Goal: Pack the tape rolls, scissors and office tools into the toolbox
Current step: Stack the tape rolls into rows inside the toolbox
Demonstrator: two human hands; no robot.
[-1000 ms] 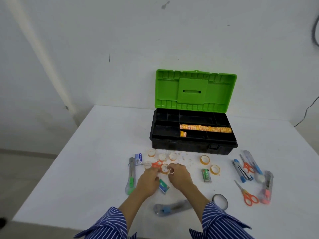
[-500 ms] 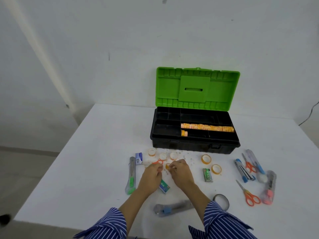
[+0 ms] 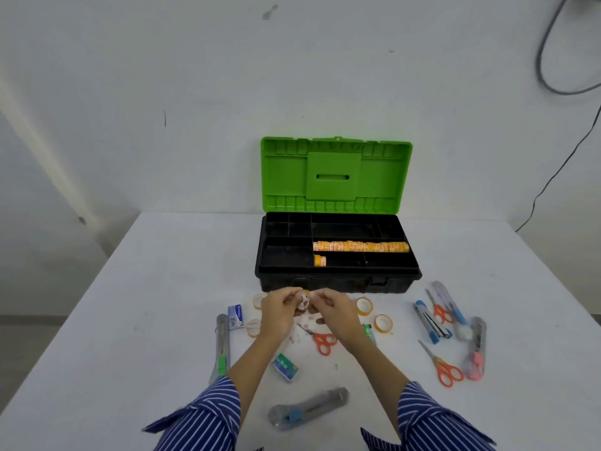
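Observation:
The black toolbox (image 3: pixel 338 281) stands open with its green lid (image 3: pixel 336 174) upright; a long row of orange tape rolls (image 3: pixel 361 246) fills one tray slot and a single roll (image 3: pixel 319 260) lies in the slot in front. Just before the box, my left hand (image 3: pixel 279 309) and my right hand (image 3: pixel 331 307) together pinch a small tape roll (image 3: pixel 304 301) lifted off the table. Loose tape rolls (image 3: pixel 364 305) (image 3: pixel 382 323), orange scissors (image 3: pixel 322 341) (image 3: pixel 444 366) (image 3: pixel 437 309) and utility knives (image 3: pixel 222 346) (image 3: pixel 309 413) lie around them.
A blue stapler (image 3: pixel 429 322), a pen (image 3: pixel 450 304), a pink-slider knife in wrap (image 3: pixel 476 348) and small staple boxes (image 3: pixel 285 367) (image 3: pixel 234 315) (image 3: pixel 369 333) sit on the white table (image 3: pixel 130 320). The wall stands close behind the toolbox; a cable (image 3: pixel 553 177) hangs at right.
Both hands rose off the table toward the toolbox, lifting a small tape roll between them. The orange scissors they covered now lie exposed below the hands.

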